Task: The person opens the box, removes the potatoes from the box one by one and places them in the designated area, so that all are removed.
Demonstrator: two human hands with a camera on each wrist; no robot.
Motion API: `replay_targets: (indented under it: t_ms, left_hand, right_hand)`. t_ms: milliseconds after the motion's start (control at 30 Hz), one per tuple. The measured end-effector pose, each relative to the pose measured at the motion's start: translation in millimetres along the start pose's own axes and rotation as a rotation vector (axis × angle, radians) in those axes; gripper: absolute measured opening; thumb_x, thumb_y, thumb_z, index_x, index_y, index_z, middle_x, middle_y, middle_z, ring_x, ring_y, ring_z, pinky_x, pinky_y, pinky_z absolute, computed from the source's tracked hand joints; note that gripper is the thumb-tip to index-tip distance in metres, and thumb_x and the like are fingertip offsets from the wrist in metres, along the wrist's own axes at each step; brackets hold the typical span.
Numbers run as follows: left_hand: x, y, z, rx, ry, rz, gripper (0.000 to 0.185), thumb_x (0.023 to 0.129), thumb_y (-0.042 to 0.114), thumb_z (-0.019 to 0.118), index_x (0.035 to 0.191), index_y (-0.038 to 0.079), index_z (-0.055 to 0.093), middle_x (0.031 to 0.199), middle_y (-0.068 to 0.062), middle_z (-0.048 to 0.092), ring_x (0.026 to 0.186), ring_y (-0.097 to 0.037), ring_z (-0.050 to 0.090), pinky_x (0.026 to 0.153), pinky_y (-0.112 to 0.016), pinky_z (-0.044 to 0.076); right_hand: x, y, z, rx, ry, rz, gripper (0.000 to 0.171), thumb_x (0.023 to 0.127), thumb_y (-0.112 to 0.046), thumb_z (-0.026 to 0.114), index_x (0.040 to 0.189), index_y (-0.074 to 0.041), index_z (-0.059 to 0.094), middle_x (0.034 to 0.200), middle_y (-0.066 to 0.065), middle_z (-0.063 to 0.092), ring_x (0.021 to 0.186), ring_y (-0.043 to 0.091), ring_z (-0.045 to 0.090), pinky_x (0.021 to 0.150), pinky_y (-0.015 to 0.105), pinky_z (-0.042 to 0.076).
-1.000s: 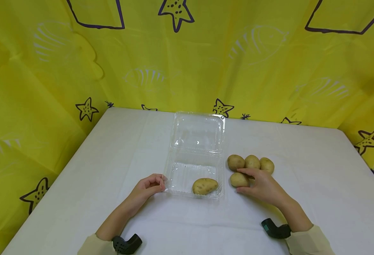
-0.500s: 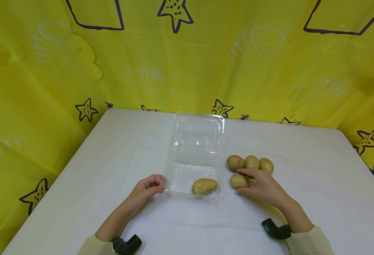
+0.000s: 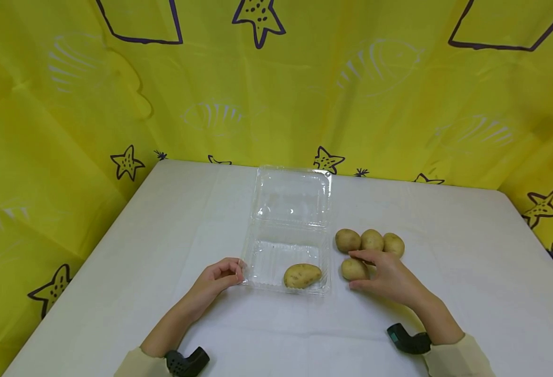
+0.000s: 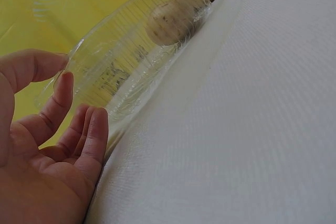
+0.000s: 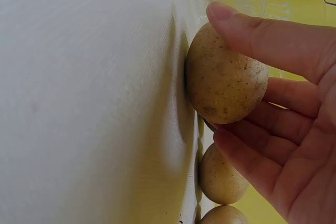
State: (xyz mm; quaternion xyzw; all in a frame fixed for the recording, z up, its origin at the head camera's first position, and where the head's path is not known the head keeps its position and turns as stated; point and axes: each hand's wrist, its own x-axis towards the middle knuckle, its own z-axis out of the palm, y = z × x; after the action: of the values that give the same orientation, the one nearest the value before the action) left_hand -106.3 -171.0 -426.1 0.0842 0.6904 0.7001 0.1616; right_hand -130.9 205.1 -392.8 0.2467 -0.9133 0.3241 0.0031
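A clear plastic clamshell container (image 3: 267, 262) lies with its lid folded back on the table, its base nearer me. One long potato (image 3: 302, 276) rests in the base's front right corner. At the base's front left corner my left hand (image 3: 220, 277) pinches the rim between thumb and forefinger, as the left wrist view also shows. My right hand (image 3: 389, 277) holds a round potato (image 5: 226, 77) between thumb and fingers, just right of the container. That potato sits low at the tabletop; whether it touches the cloth is hard to tell.
Behind the right hand, three more potatoes (image 3: 347, 241) stand in a row, partly covered by its fingers. White cloth covers the table (image 3: 201, 209). A yellow patterned curtain (image 3: 276, 94) hangs along the back and both sides.
The potato in my right hand has shifted very slightly towards me. Both hands otherwise keep their places, and the container has not moved.
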Motion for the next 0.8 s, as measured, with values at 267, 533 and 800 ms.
replay_targets:
  t_ms: [267,533,800]
  left_hand:
    - [-0.6,0.4,-0.6,0.001,-0.008,0.017,0.013,0.089,0.014,0.059,0.09,0.001,0.055,0.113,-0.013,0.046,0.109,-0.024,0.042,0.088,-0.023,0.04]
    - [-0.9,-1.1,-0.9,0.013,-0.01,0.028,0.014,0.089,0.016,0.059,0.09,0.003,0.056,0.114,-0.011,0.046,0.109,-0.022,0.042,0.087,-0.023,0.04]
    - [-0.2,-1.2,0.1,0.006,0.004,0.008,0.014,0.088,0.018,0.061,0.089,0.004,0.056,0.114,-0.011,0.046,0.111,-0.024,0.04,0.087,-0.023,0.04]
  right_hand:
    - [-1,-4,-3,-0.01,0.004,0.008,0.058,0.065,-0.02,0.083,0.113,0.003,0.061,0.111,0.011,0.062,0.104,0.028,0.056,0.083,0.044,0.045]
    - [0,-8,-6,0.013,0.016,-0.006,0.056,0.068,-0.022,0.082,0.114,0.002,0.061,0.112,0.011,0.062,0.1,0.03,0.058,0.082,0.044,0.046]
    - [6,-18,-7,0.005,0.063,-0.096,0.051,0.071,-0.022,0.08,0.113,0.0,0.062,0.111,0.008,0.063,0.103,0.024,0.057,0.083,0.042,0.046]
